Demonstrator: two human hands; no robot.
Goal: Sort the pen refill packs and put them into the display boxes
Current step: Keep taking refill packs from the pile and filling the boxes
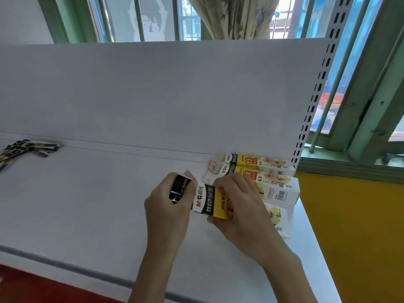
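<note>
Loose refill packs (26, 149) lie far left on the shelf (98, 204); display boxes (262, 171) stand far right.

Both forearms reach in from lower edge, converging mid-frame. Left hand (168, 208) back up, fingers curled round black refill packs (181, 189). Right hand (240, 206) just beside, fingers and thumb clamped on display box (207, 201).

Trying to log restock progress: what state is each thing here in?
Held display box: lying flat, one end open, gripped by the right hand.
Left hand: grips black refill packs at that open end.
Rear display boxes: lying flat, end flaps open.
Loose refill packs: scattered on the shelf.
</note>
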